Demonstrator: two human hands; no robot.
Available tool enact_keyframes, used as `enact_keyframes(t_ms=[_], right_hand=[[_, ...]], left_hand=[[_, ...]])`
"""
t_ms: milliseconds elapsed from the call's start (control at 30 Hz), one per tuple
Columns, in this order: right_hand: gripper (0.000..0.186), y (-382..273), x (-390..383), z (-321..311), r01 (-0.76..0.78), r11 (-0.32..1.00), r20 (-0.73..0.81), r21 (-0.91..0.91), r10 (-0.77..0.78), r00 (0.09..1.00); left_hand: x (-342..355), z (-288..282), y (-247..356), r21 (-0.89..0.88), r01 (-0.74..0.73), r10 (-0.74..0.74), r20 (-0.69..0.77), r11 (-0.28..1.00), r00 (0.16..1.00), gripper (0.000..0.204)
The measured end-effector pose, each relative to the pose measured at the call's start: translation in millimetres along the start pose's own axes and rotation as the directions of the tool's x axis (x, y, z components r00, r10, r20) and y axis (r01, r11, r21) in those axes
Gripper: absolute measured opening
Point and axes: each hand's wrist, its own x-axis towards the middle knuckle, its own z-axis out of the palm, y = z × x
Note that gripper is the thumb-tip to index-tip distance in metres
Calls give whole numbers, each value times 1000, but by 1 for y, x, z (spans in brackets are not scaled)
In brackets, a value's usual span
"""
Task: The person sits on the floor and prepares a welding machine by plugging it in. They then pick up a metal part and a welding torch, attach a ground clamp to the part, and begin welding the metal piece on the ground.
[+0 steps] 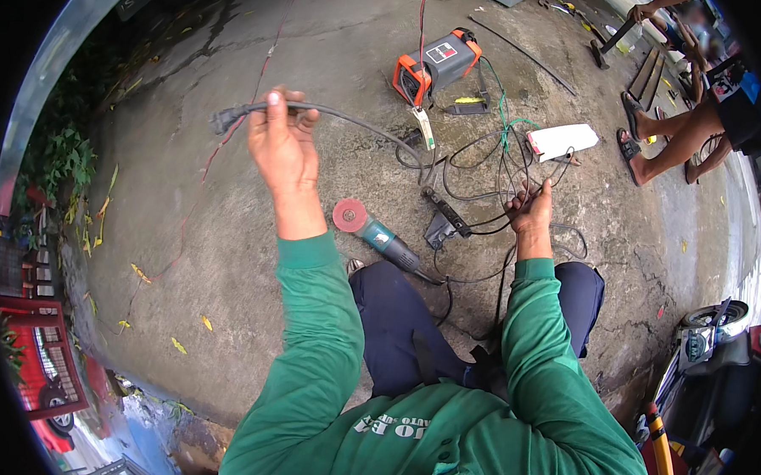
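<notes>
My left hand (289,153) is raised at the left, closed round a dark power cable (360,124) pinned under the thumb. The cable's thick black plug end (225,120) sticks out to the left of the fingers. Loops of thin black cable (472,193) pass through my right hand (532,212), whose fingers are curled round them. On the ground between my forearms lies an angle grinder (386,242) with a reddish disc. Just left of my right hand rests a long black piece (447,211) with a grey part beside it.
An orange and grey welding machine (446,60) stands ahead, with a white box (563,142) to its right. A metal rod (524,54) lies behind. At the far right are another person's legs (678,140) and a hammer (608,49) in a hand. A motorcycle (715,354) stands lower right.
</notes>
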Motion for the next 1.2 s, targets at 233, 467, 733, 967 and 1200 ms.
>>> enact_keyframes(t_ms=[233,467,733,967,1200], right_hand=[[62,-16,-58,10,743,422,197,-519,-787,585],[48,15,-194,108,666,652,857,-362,-49,513],[31,-86,-173,128,619,760,772,-197,-269,577],[18,-46,-116,145,358,815,621,-456,3,784],[21,51,-12,134,407,743,553,-531,-60,831]], left_hand=[[-27,-3,19,220,289,-348,311,932,885,23],[-75,50,-41,546,170,-507,557,820,658,29],[-11,-75,-184,937,-7,-617,236,350,751,43],[-29,-102,-305,962,-145,-509,247,232,824,64],[-57,-104,-252,857,-53,-549,375,513,747,38]])
